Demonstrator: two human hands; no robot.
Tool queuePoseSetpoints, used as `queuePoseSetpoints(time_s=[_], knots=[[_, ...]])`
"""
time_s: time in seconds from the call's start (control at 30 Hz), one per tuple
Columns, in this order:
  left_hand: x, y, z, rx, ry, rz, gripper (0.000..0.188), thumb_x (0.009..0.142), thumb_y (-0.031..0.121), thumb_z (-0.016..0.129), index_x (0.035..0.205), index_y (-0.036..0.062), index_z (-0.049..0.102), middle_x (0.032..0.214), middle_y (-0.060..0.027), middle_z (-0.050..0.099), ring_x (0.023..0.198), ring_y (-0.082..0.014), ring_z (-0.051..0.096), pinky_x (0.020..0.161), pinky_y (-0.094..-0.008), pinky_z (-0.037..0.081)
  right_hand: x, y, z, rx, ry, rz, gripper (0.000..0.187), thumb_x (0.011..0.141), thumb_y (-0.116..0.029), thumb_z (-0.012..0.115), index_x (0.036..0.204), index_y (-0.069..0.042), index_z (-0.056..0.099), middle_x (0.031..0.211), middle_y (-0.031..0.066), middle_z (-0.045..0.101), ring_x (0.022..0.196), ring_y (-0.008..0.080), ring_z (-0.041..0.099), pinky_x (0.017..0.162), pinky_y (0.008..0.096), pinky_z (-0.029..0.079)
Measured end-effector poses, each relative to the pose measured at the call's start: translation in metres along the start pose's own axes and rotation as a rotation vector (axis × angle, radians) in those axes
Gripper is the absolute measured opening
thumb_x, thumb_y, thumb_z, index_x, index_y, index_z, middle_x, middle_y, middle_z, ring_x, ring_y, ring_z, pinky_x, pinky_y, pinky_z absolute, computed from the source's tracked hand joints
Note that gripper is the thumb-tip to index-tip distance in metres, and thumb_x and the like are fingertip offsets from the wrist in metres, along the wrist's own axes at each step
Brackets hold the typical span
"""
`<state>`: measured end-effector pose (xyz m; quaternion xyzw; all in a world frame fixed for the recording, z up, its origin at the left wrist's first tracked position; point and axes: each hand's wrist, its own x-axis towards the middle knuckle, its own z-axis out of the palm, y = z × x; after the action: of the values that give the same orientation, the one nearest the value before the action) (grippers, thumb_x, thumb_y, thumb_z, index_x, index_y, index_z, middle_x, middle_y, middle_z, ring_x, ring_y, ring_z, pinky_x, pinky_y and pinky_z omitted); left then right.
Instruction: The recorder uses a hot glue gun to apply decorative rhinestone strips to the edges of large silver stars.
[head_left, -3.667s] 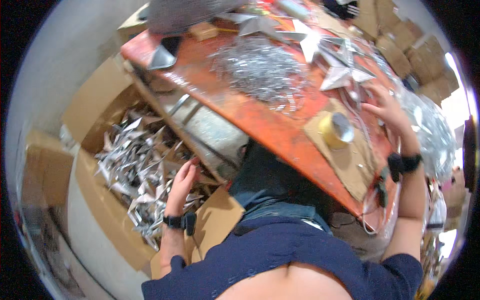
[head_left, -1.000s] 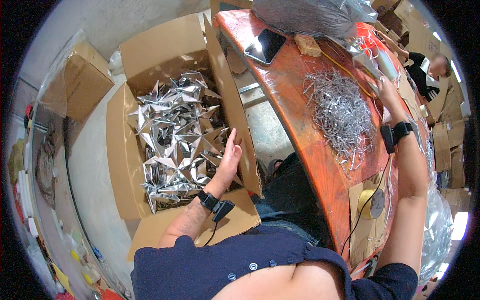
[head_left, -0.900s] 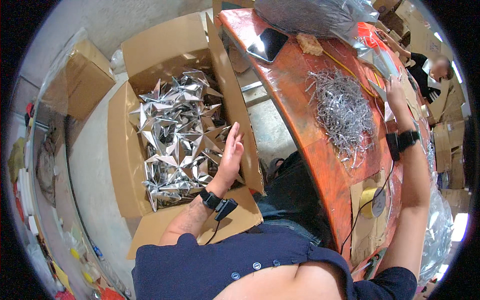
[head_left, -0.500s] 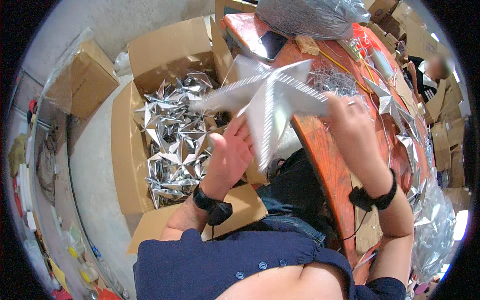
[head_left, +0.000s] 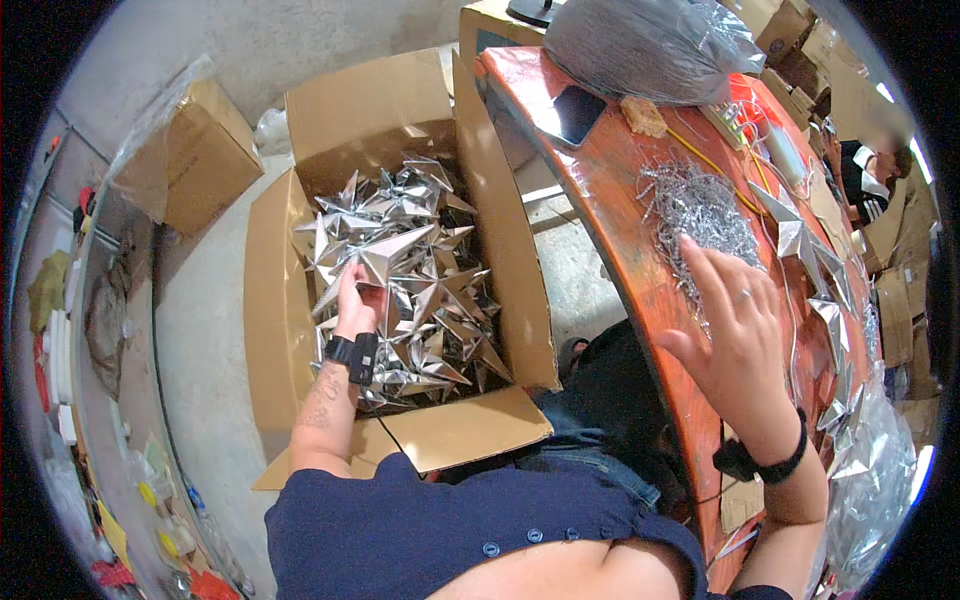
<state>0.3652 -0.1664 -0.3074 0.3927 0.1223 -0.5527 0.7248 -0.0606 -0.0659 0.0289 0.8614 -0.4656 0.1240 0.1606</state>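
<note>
My left hand (head_left: 360, 302) is inside a large cardboard carton (head_left: 370, 100), its fingers closed on a silver folded star (head_left: 396, 252). Part of that star blends with the heap of similar shiny stars (head_left: 440, 330) beneath it. Over the red-orange table (head_left: 590, 185), my right hand (head_left: 735, 340) is open, fingers spread and nothing in it. Just beyond its fingertips lies a tangle of thin silver strips (head_left: 700, 205). Each wrist wears a black band.
A dark phone (head_left: 578, 115) and a grey plastic bag (head_left: 640, 50) rest on the table's far end. More silver stars (head_left: 800, 245) lie along its right side. Another carton (head_left: 205, 150) stands at the left. A person (head_left: 875, 175) is at the far right.
The star, previously raised between both hands, is now down in the carton with my left hand. My right hand has let go of it and opened above the table.
</note>
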Motion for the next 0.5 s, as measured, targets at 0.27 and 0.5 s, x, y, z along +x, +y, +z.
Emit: queuePoseSetpoints(time_s=[0.27,0.5], knots=[[0.132,0.115,0.06,-0.038,-0.189,-0.018,0.066,0.081,0.066,0.061,0.106,0.0049,0.055,0.117,-0.0239,0.056,0.104,-0.0391,0.06,0.092,-0.0453,0.054,-0.04,0.032,-0.015,-0.158,0.009,0.282,0.074,0.087,-0.058,0.056,0.137,-0.004,0.048,0.131,0.0144,0.056,0.119,0.0334,0.052,0.102,0.0454,0.036],[0.13,0.058,0.029,0.968,-0.244,-0.041,0.094,0.083,0.074,0.052,0.137,-0.0008,0.033,0.124,-0.0262,0.05,0.105,-0.0326,0.06,0.086,-0.043,0.054,-0.055,0.04,-0.037,-0.365,-0.01,0.335,0.073,0.09,-0.056,0.054,0.141,-0.004,0.044,0.137,0.0132,0.053,0.122,0.0319,0.051,0.106,0.0447,0.034]])
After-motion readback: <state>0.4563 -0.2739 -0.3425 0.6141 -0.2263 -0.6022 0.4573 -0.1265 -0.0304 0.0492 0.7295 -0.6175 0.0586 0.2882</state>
